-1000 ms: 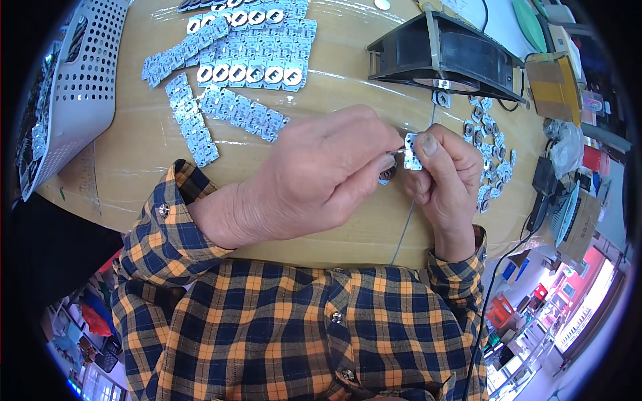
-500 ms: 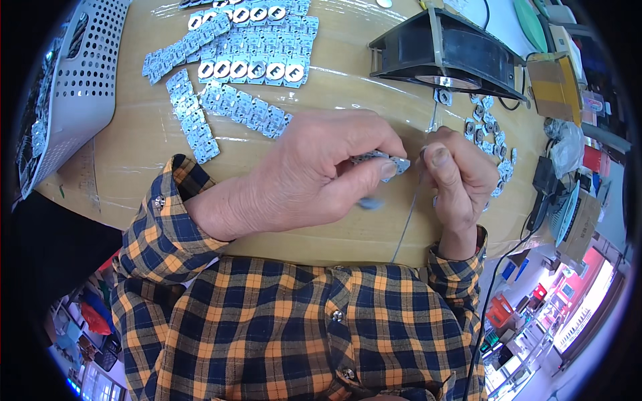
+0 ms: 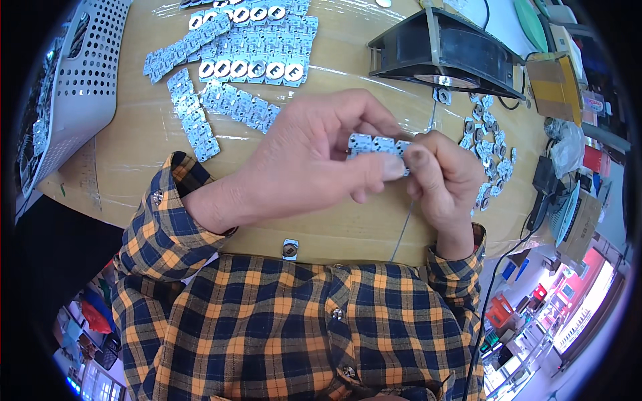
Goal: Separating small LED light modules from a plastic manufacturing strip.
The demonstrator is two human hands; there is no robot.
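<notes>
- Head view: a basket [image 3: 93,87] is placed far left.
- Strips [image 3: 261,47] are laid beside it, some overlapped.
- One board [image 3: 289,250] is seen just beside the shirt [image 3: 294,321].
- A short strip [image 3: 371,145] is gripped by the left hand [image 3: 311,150] — held above the table [image 3: 348,244].
- Its right end is pinched by the right hand [image 3: 445,174].
- Small boards [image 3: 498,152] are scattered rightward — near a black frame [image 3: 461,50].

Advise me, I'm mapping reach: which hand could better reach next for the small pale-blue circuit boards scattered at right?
Right, probably: the right hand is beside the scattered boards; the left hand is farther off, holding a pale-blue rectangular circuit-board strip.
</notes>
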